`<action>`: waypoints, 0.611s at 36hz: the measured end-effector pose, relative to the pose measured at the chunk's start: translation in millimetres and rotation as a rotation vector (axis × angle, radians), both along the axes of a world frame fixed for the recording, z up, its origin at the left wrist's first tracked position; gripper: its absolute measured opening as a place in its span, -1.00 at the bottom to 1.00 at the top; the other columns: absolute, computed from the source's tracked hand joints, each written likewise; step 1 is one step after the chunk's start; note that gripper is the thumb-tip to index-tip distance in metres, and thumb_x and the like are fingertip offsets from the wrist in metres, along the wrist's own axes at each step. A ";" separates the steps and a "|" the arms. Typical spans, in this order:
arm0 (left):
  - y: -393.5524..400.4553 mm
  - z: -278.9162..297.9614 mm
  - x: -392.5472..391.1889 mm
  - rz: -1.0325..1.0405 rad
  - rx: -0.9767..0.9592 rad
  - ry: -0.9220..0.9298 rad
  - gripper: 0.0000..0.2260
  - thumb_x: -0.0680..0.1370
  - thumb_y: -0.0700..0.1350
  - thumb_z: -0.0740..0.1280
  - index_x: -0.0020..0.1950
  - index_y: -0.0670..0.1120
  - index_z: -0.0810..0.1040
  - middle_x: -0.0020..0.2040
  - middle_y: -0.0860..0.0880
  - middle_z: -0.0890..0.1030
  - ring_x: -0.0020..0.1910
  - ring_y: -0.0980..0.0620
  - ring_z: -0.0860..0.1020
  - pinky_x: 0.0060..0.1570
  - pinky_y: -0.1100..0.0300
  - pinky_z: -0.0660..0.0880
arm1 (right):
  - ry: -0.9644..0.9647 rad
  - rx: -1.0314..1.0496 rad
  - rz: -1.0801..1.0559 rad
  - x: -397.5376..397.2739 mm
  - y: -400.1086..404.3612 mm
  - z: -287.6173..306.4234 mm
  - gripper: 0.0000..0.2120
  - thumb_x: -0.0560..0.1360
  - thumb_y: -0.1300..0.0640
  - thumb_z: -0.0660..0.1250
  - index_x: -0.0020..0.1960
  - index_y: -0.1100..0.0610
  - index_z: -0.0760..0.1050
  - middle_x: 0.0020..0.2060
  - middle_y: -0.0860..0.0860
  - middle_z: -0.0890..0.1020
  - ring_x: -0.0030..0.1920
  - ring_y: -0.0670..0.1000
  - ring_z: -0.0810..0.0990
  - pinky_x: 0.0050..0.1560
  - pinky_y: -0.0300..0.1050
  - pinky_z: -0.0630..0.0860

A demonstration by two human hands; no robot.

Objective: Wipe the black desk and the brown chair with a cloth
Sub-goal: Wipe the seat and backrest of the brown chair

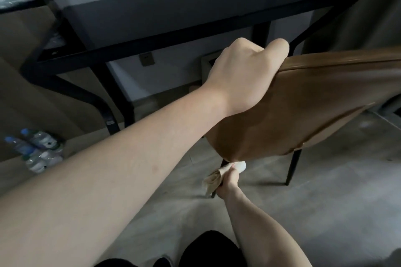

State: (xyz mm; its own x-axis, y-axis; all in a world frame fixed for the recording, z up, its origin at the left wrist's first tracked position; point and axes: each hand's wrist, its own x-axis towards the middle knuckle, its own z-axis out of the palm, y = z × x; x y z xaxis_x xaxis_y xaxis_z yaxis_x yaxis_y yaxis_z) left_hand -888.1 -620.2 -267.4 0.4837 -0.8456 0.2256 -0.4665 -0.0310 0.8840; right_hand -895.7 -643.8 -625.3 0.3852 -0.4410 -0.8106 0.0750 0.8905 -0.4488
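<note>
The left hand (243,71) grasps the top edge of the chair (303,110), fingers curled over the backrest's upper left corner and the thumb side lying against its rear face. The chair is tilted, its backrest leaning toward the person and running off to the right.

The right hand (227,182) is lower down, at the bottom corner of the chair's brown shell, and clenches a cloth (214,178) bunched in its fingers (beige, with a pale end poking out at the top). The cloth's pale end touches the underside of the shell just where a black leg (293,167) line begins; a second leg is partly hidden behind the right hand and cloth.

Beyond the chair, up and to the left, stands the table (173,2), a dark glossy top on a black frame, with its front edge just past the left hand's knuckles. Under the table, behind the chair, a wall socket (147,59) shows on the pale wall.

Far left of the chair, on the floor (325,212), lies a cluster of water bottles (36,149) with blue caps. Nearest the person, below the chair, dark clothing fills the bottom edge of the view.
</note>
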 end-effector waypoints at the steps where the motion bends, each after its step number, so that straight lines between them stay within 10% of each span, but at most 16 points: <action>1: 0.4 0.6 -0.6 0.000 0.000 -0.001 -0.52 0.61 -0.10 0.16 -0.47 -0.03 0.04 -0.51 0.03 0.10 -0.47 0.03 0.10 -0.38 0.08 0.13 | -0.003 0.022 -0.011 -3.2 1.3 3.2 -0.40 0.66 -0.19 0.06 0.49 0.22 0.33 0.29 0.22 0.52 0.20 0.22 0.57 0.29 0.12 0.48; 3: 1.8 1.7 -1.9 0.001 0.004 0.002 -0.52 0.61 -0.09 0.16 -0.47 -0.03 0.05 -0.51 0.01 0.11 -0.46 0.01 0.10 -0.36 0.05 0.13 | 0.007 0.074 -0.040 -12.9 3.0 16.5 -0.50 0.68 -0.16 0.07 0.42 0.19 0.38 0.27 0.18 0.54 0.33 0.22 0.50 0.42 0.09 0.37; 8: 6.6 6.4 -7.6 0.011 0.026 -0.008 -0.55 0.58 -0.04 0.17 -0.45 -0.05 0.06 -0.47 -0.05 0.12 -0.41 -0.06 0.12 -0.32 -0.04 0.14 | -0.145 0.071 -0.143 -35.5 -13.4 50.9 -0.57 0.69 -0.15 0.06 0.19 0.18 0.48 -0.10 0.14 0.60 -0.08 0.16 0.57 0.10 0.07 0.50; 16: 12.9 13.1 -16.4 0.077 0.099 -0.044 -0.58 0.53 0.05 0.15 -0.45 -0.04 0.08 -0.49 0.01 0.16 -0.41 -0.01 0.18 -0.27 -0.01 0.19 | -0.315 0.041 -0.258 -90.7 -15.5 106.3 -0.50 0.59 -0.12 0.18 0.35 0.19 0.53 0.20 0.22 0.65 0.23 0.29 0.60 0.37 0.27 0.45; 22: 14.0 15.8 -19.8 0.131 0.163 -0.046 -0.59 0.53 0.08 0.13 -0.44 -0.04 0.11 -0.50 0.04 0.20 -0.39 -0.01 0.23 -0.24 0.01 0.22 | -0.305 -0.103 -0.285 -127.0 -25.7 154.2 -0.77 0.65 0.01 0.12 0.14 0.08 0.49 0.25 0.06 0.54 0.06 0.13 0.61 0.06 0.02 0.53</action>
